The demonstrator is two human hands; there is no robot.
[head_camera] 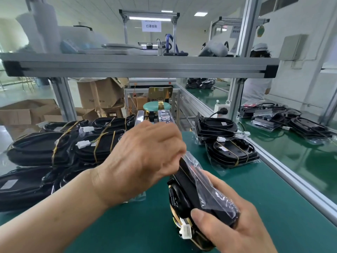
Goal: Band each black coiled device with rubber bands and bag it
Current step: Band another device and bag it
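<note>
A black coiled device (184, 196) with a white connector (186, 231) and a yellow rubber band stands on edge over the green table (138, 225). A clear plastic bag (206, 181) lies part way over it. My right hand (235, 225) grips the device's lower end, thumb across its side. My left hand (145, 157) pinches the bag's upper edge at the device's top. To the left lies a pile of banded black devices (54, 150). Two bagged devices (229, 150) lie at the right.
A metal tape dispenser (156, 117) stands behind my left hand. An aluminium frame shelf (138, 65) spans overhead. A rail (284, 172) borders the table on the right, with more black devices (291, 119) beyond it. A person in white (259, 84) stands at the far right.
</note>
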